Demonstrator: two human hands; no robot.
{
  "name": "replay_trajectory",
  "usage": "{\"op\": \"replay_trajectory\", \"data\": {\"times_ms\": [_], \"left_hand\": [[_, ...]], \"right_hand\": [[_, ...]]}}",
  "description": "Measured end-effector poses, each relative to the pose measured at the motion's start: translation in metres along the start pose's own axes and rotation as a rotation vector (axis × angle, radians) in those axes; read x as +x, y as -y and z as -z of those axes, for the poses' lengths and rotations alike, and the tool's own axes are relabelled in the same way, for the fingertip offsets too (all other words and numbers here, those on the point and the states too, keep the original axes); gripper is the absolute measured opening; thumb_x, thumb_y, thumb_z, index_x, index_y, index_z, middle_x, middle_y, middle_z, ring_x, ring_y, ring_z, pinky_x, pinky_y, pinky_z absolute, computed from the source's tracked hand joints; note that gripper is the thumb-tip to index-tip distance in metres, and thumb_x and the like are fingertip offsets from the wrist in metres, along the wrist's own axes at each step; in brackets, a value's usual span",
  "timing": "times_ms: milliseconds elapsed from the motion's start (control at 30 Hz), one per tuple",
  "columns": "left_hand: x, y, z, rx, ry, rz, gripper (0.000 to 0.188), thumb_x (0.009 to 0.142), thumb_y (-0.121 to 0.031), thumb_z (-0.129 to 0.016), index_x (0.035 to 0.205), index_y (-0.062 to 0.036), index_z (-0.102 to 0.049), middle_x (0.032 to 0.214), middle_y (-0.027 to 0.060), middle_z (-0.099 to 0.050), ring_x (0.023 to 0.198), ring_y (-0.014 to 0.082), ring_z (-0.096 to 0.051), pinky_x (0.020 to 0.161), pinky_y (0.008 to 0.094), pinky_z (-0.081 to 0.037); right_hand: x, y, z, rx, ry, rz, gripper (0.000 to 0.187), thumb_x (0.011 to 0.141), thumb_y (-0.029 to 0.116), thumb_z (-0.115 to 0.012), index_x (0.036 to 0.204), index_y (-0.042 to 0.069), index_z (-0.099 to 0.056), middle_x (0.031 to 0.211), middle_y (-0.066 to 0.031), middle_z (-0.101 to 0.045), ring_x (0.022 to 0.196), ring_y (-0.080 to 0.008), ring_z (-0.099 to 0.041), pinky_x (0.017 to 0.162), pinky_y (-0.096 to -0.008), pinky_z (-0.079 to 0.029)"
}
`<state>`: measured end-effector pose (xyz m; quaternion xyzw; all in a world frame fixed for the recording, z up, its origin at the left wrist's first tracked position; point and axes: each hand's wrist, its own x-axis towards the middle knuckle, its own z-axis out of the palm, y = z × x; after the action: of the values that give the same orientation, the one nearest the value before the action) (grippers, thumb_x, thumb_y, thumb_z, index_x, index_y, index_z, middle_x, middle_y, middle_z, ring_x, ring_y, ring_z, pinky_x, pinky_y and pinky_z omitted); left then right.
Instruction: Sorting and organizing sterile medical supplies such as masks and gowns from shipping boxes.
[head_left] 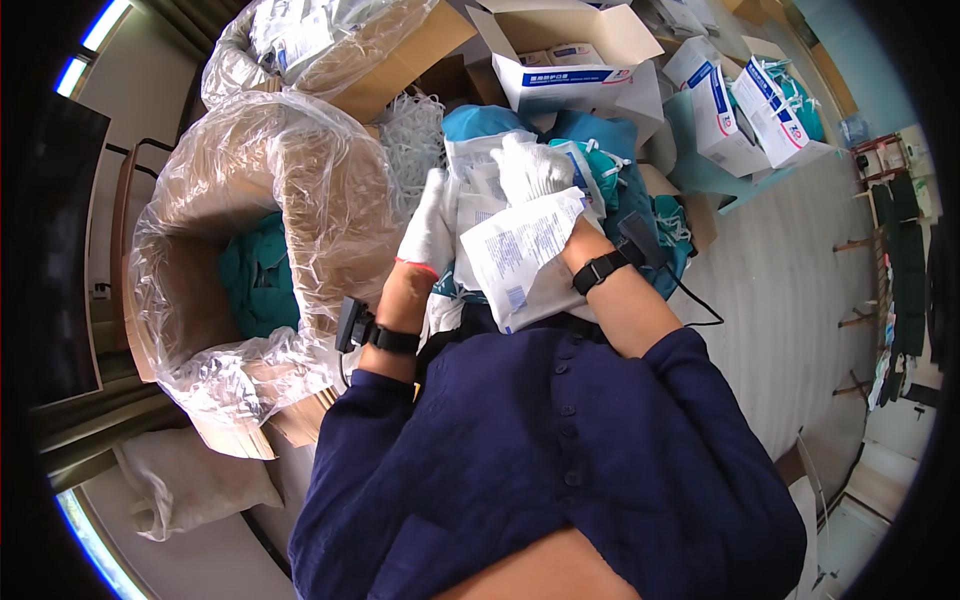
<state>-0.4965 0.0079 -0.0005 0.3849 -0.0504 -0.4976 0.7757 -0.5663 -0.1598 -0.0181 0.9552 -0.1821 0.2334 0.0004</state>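
Observation:
My right hand, in a white knitted glove, is bent over a pile of flat white packets in front of my chest. Its fingers look curled, closed on a white printed packet that covers part of my palm and wrist. At the pile's left edge is my left hand, also gloved in white, seen edge-on with its fingers stretched out and nothing in them. Blue-green masks with white straps lie just beyond my right hand. Blue cloth or sheeting lies behind and around the pile.
A large carton lined with clear plastic stands at my left, green masks inside. Behind it is another plastic-lined carton. White straps lie heaped between. An open white box and smaller mask boxes stand at the far right.

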Motion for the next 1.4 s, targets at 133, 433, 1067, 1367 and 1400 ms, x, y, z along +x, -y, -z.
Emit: {"op": "replay_trajectory", "data": {"times_ms": [133,433,1067,1367,1400], "left_hand": [[-0.020,0.007,-0.002,0.042,-0.009,-0.040,0.080,0.091,-0.034,-0.071,0.148,0.0026,-0.028,0.137,0.0192,-0.052,0.127,0.0248,-0.050,0.105,0.0379,-0.044],[0.008,0.041,-0.007,0.482,-0.146,-0.304,0.095,0.068,0.008,-0.077,0.148,0.0052,-0.026,0.142,0.0177,-0.047,0.118,0.0220,-0.058,0.096,0.0325,-0.051],[-0.048,-0.094,0.061,0.243,-0.140,-0.334,0.043,0.084,0.007,-0.058,0.126,-0.0013,-0.057,0.087,0.0039,-0.064,0.070,0.0107,-0.061,0.063,0.0225,-0.050],[0.009,-0.128,0.053,-0.163,-0.032,-0.359,0.043,0.084,0.006,-0.059,0.126,-0.0015,-0.057,0.085,0.0036,-0.064,0.068,0.0103,-0.060,0.062,0.0222,-0.049],[0.016,-0.126,0.052,-0.218,-0.005,-0.332,0.043,0.084,0.006,-0.059,0.126,-0.0015,-0.057,0.085,0.0035,-0.064,0.068,0.0102,-0.060,0.062,0.0222,-0.049]], "right_hand": [[-0.007,-0.004,-0.018,-0.030,-0.009,0.021,0.033,0.096,0.035,-0.056,0.083,0.006,-0.064,0.078,-0.0164,-0.066,0.070,-0.0301,-0.066,0.061,-0.0422,-0.051],[0.013,-0.008,0.022,0.737,0.218,-0.294,0.029,0.093,0.030,-0.059,0.090,0.003,-0.068,0.092,-0.0216,-0.069,0.089,-0.0364,-0.068,0.073,-0.0435,-0.051],[-0.010,-0.104,0.033,0.894,0.692,-0.586,0.070,0.088,0.048,-0.068,0.142,0.009,-0.048,0.135,-0.0154,-0.059,0.124,-0.0305,-0.057,0.104,-0.0390,-0.045],[-0.009,-0.072,0.042,0.590,0.728,-0.111,0.093,0.068,0.049,-0.081,0.144,0.010,-0.044,0.143,-0.0129,-0.050,0.130,-0.0286,-0.051,0.108,-0.0394,-0.042],[-0.010,-0.068,0.045,0.615,0.743,-0.088,0.094,0.068,0.048,-0.081,0.144,0.010,-0.044,0.142,-0.0138,-0.051,0.130,-0.0293,-0.051,0.107,-0.0395,-0.042]]}}
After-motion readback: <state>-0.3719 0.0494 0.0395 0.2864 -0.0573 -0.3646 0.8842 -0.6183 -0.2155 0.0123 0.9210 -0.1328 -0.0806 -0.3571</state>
